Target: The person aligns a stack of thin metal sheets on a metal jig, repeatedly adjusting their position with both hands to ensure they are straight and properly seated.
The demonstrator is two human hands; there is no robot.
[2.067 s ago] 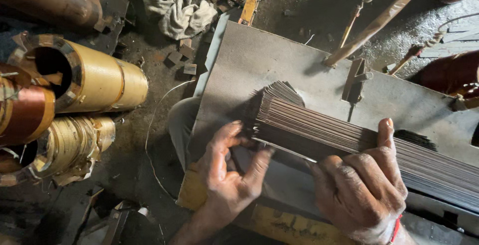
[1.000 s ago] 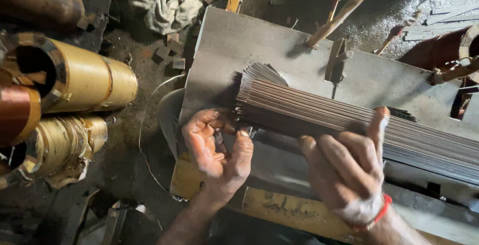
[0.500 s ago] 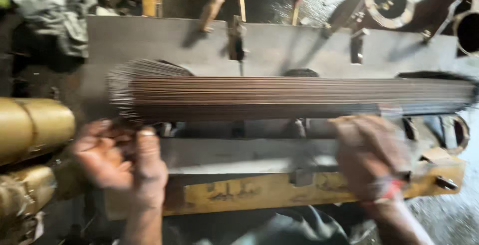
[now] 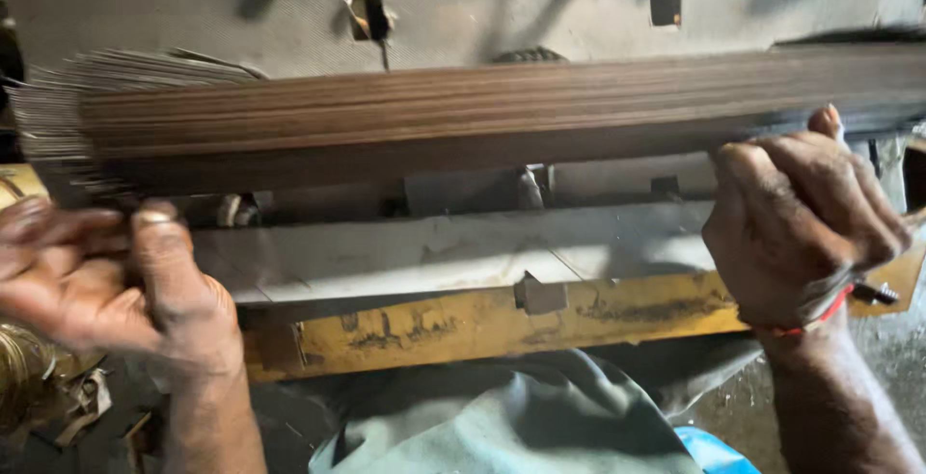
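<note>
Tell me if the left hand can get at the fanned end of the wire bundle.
Probably yes: the left hand sits just under the fanned end of the wire bundle, with nothing visible between them.

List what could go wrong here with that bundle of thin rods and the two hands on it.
1. The rod bundle fans out at its left end, right by the left hand; the loose tips could prick the fingers.
2. The right hand appears to grip the bundle above the metal bench; fingers could get pinched if it drops.
3. With the left end splayed, single rods may slide out and fall.
</note>
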